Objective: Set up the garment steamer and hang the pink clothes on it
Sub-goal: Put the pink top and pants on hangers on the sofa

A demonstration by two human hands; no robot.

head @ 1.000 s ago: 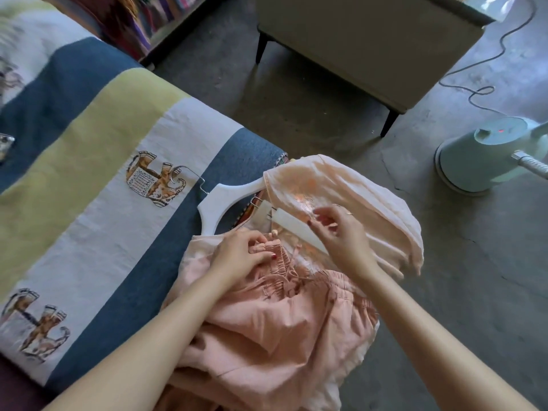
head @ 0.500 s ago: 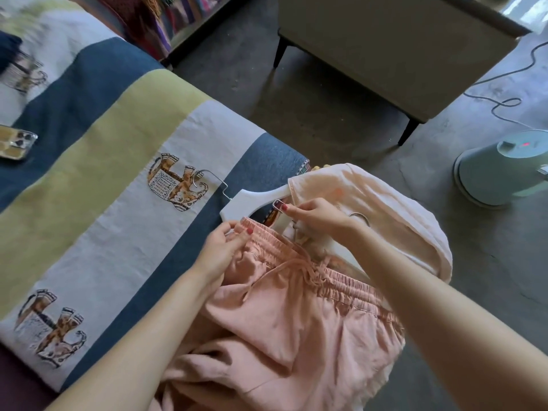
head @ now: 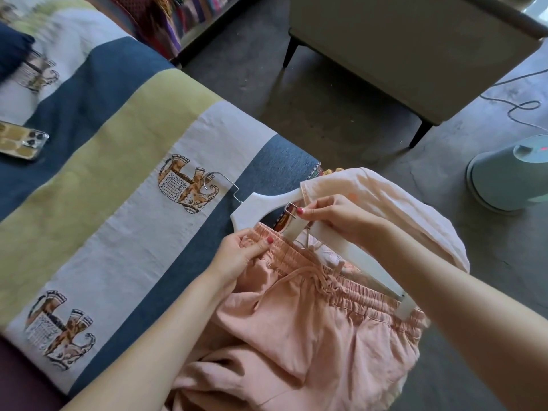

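A white hanger with a metal hook lies at the bed's edge. A pale pink top is draped over its right shoulder. Pink shorts with an elastic waistband and drawstring lie below it. My left hand pinches the left end of the waistband just under the hanger. My right hand pinches the hanger's metal clip. The pale green steamer base stands on the floor at the right edge, a red light showing on top.
The striped bedspread with elephant prints covers the bed on the left. A phone lies on it at the far left. A beige sofa stands on dark legs across the concrete floor. A cable snakes by the steamer.
The shorts' waistband has been drawn up to the hanger. My left hand moved to its left end and my right hand shifted from the top's fabric to the clip.
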